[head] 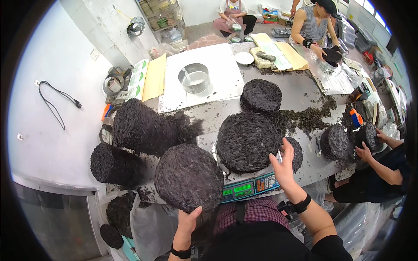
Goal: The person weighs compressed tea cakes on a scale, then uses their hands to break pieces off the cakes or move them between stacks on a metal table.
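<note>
My left hand (188,219) grips the near edge of a large round cake of dried dark seaweed (188,177), held up at the table's front edge with its flat face towards me. Another thick round cake (247,142) lies on the electronic scale (243,191), whose green display is lit. My right hand (283,161) is at that cake's right edge, fingers apart; whether it touches the cake cannot be told. Beyond is a smaller round cake (261,95). One more small cake (295,155) is partly hidden behind my right hand.
Stacked dark cakes (140,127) stand at the left, with a shorter stack (112,164) nearer. A metal ring (194,78) sits on a white board (225,62). Loose seaweed (307,117) litters the table. At the right, a co-worker's hands (365,153) hold another cake; other people work beyond.
</note>
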`<control>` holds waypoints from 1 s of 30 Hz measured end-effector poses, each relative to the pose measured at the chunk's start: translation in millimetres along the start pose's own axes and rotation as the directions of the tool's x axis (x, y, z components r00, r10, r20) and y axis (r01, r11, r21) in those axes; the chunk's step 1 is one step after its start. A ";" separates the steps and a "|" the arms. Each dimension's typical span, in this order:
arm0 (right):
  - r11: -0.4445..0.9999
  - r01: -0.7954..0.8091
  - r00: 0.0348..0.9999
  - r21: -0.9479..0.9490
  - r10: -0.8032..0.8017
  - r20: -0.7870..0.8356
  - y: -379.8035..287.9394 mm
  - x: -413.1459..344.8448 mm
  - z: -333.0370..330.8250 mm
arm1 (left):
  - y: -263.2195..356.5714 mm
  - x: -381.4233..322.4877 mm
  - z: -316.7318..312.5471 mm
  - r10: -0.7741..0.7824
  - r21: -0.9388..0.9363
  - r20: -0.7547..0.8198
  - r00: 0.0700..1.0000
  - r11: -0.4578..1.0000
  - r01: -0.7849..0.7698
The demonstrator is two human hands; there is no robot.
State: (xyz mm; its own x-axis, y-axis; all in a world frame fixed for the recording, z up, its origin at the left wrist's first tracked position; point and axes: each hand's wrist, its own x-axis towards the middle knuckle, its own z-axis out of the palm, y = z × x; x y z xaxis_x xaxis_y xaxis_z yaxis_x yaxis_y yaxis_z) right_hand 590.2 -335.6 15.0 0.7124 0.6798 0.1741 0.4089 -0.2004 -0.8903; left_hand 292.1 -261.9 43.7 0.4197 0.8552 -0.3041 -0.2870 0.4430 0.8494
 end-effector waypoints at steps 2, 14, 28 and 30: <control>0.968 0.153 0.984 -0.200 -0.169 -0.063 -10.5 -5.5 -2.4 | 1.2 0.1 3.6 0.021 0.011 -0.018 1.000 1.000 -0.020; 0.801 0.459 0.567 0.384 -0.597 0.568 -142.8 25.1 32.4 | 28.7 32.3 32.0 0.204 0.099 0.142 0.969 0.971 -0.219; 0.794 -0.073 0.988 0.604 -0.026 0.154 -77.8 2.8 -19.5 | 12.7 21.5 1.8 0.117 -0.076 -0.001 0.993 0.990 -0.117; 0.901 0.396 0.842 0.175 -0.433 0.321 -104.5 1.3 -12.8 | 15.0 25.4 10.8 0.111 -0.138 0.021 0.994 0.985 -0.107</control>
State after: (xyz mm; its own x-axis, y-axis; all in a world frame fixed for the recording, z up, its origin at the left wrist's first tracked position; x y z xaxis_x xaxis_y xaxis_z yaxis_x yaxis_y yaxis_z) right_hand 555.7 -322.8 113.7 0.2399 0.8860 0.3969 0.5507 0.2125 -0.8072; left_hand 307.8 -236.4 53.4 0.4028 0.8934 -0.1990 -0.4466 0.3817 0.8092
